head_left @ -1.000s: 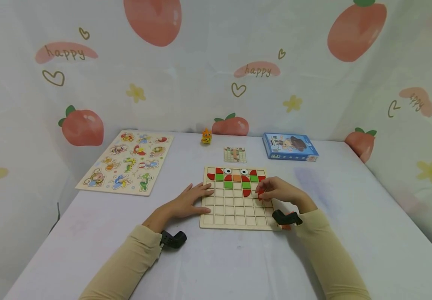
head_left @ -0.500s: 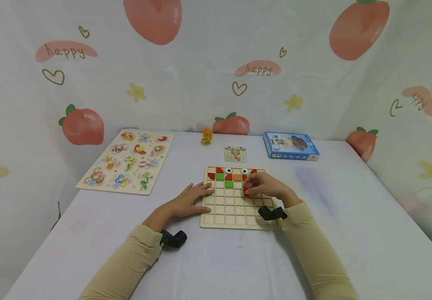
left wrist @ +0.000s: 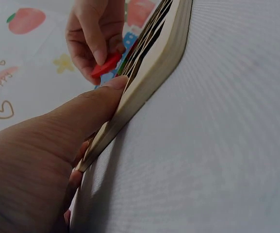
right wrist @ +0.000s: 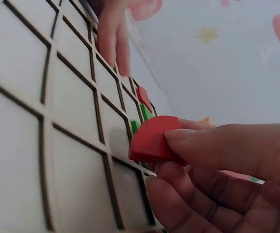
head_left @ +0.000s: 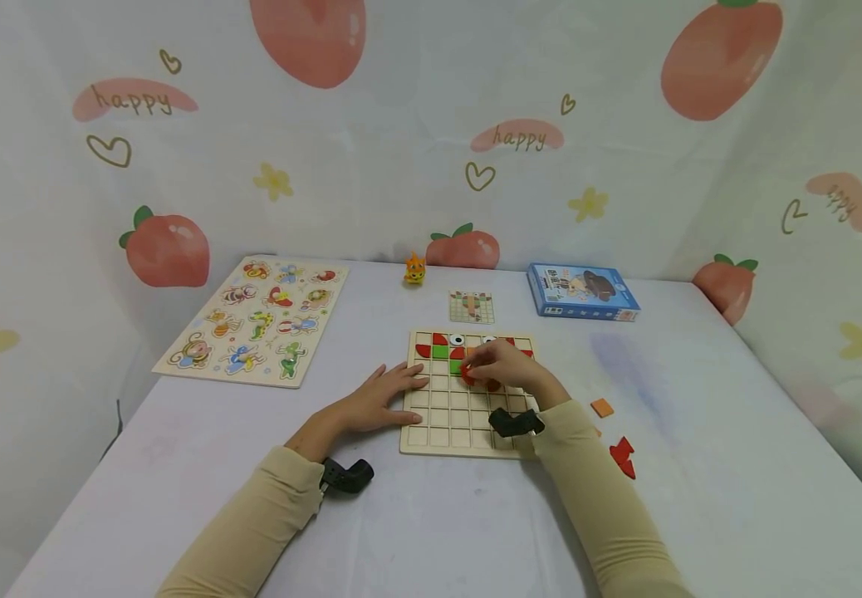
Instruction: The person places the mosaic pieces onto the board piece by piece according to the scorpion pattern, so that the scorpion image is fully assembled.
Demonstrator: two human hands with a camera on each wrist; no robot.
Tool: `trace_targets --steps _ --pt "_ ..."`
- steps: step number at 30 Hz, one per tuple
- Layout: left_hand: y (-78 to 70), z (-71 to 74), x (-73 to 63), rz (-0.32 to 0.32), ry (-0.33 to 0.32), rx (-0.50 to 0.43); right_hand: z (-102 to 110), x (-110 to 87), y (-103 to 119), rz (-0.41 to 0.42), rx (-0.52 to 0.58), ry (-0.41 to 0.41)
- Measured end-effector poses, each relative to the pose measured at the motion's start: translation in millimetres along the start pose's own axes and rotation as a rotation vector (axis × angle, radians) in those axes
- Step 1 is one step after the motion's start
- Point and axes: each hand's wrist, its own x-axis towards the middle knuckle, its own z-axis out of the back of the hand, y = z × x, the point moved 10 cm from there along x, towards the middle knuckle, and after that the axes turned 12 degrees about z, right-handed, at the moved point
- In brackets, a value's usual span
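A wooden grid board (head_left: 438, 433) lies on the table with red, green, orange and eye-printed pieces in its far rows. My left hand (head_left: 379, 401) rests with spread fingers on the board's left side, its thumb (left wrist: 98, 104) lying at the edge. Over the grid, my right hand (head_left: 507, 367) pinches a red quarter-circle piece (right wrist: 152, 141) between thumb and fingers. That piece is close above the cells, beside a green square (head_left: 456, 367). Part of the right-hand pattern is hidden behind the right hand.
Loose orange (head_left: 602, 408) and red pieces (head_left: 622, 457) lie right of the board. Beyond it are a small pattern card (head_left: 472, 307), an orange-yellow toy figure (head_left: 414, 270) and a blue box (head_left: 584, 292). An animal puzzle board (head_left: 252, 324) lies at the left.
My right hand has moved left across the board with the red quarter-circle piece, uncovering loose pieces at the right. The left hand has stayed in place.
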Motion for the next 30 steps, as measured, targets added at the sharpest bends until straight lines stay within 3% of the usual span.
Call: trace_targets --steps 5,30 --pt "-0.4 -0.3 -0.1 -0.005 0.0 0.004 -3.7 1.1 -0.8 -0.038 -0.045 -0.018" --pt "-1.6 0.4 1.1 -0.007 0.002 0.005 -2.9 0.5 5.5 -0.018 -0.14 -0.111"
